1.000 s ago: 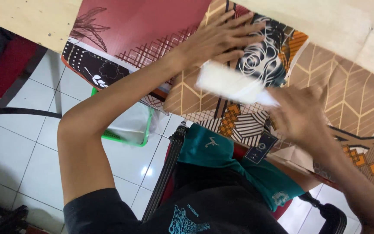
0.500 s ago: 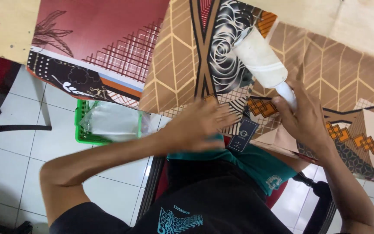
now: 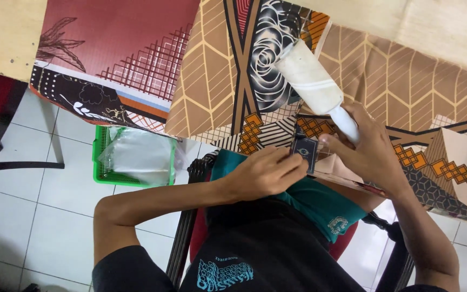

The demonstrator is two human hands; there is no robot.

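- The right hand point(image 3: 377, 154) had its grip closed around the handle of a white lint roller point(image 3: 312, 81), whose roll lay on the patterned fabric point(image 3: 217, 92) spread over the counter point(image 3: 6, 32).
- The left hand point(image 3: 266, 173) pinched a small dark hang tag point(image 3: 305, 153) at the fabric's near edge, its grip narrow on the card.
- Judging by this, rolling seemed paused midway; most of the cloth lay flat.
- A teal cloth point(image 3: 320, 203) rested on the lap.
- Below the counter, a green basket point(image 3: 101, 162) on the floor held clear plastic bags point(image 3: 139, 157).
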